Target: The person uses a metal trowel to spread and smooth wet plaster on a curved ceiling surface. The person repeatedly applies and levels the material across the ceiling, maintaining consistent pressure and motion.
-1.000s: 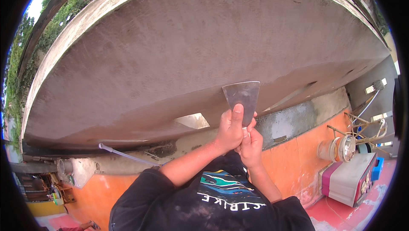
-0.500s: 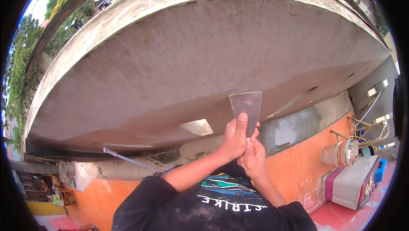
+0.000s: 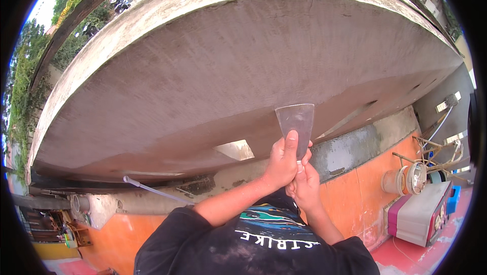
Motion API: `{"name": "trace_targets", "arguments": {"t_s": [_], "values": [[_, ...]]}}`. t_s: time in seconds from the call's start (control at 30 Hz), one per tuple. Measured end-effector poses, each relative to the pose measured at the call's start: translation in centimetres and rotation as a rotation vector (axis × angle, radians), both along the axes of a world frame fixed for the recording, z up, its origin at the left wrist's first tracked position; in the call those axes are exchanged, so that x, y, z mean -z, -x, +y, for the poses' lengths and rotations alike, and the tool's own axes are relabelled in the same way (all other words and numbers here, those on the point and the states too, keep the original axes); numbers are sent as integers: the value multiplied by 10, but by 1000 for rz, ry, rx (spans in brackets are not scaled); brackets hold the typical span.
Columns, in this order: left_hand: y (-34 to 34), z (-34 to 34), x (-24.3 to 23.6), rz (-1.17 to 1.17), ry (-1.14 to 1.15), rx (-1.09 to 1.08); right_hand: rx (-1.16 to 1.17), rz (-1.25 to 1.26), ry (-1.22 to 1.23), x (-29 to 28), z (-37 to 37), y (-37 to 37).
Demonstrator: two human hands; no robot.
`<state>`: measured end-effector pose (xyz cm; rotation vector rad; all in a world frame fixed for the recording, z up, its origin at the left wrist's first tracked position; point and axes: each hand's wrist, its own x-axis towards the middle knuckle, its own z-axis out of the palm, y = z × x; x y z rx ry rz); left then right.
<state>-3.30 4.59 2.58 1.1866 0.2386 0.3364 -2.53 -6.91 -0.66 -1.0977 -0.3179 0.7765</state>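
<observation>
A wide metal scraper point(image 3: 299, 117) is held upright in front of the grey plastered surface point(image 3: 243, 57), its blade's edge pointing toward the top of the picture. My left hand point(image 3: 282, 161) grips it with the thumb pressed on the lower blade. Just below and to the right, my right hand point(image 3: 303, 186) is closed round the handle, which is mostly hidden by the fingers. Both hands are together at the middle of the picture, above my black T-shirt.
An orange wall point(image 3: 345, 204) runs below the grey surface. At the right are stacked buckets point(image 3: 393, 179), a metal frame point(image 3: 436, 156), a long-handled roller point(image 3: 441, 123), a grey-and-magenta box point(image 3: 413, 216) and a blue container point(image 3: 453, 199). A pale tube point(image 3: 152, 188) lies left. Plants and motorbikes show at upper left.
The view has shifted, so the surface's upper edge sits lower in the picture. My hands and scraper have moved slightly right, and over the last half second slightly up, with the same grip.
</observation>
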Motion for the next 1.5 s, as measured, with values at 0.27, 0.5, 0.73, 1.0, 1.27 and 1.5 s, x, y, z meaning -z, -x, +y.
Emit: {"name": "trace_targets", "arguments": {"t_s": [0.27, 0.5, 0.73, 1.0, 1.27, 1.5], "values": [[0, -2, 3, 117, 33, 42, 1, -29, 21, -2, -2, 2], [3, -2, -4, -6, 30, 21, 3, 10, 21, -12, -3, 6], [4, -5, 1, 11, 65, 9, 14, 9, 39, -9, -5, 9], [3, -4, 5, 18, 45, 1, 21, -22, 44, -4, -4, 7], [2, -3, 4, -19, 18, -29, 22, -29, 22, -2, 1, 5], [2, 3, -6, -51, -17, -42, 33, -123, 56, -12, 6, 3]]}}
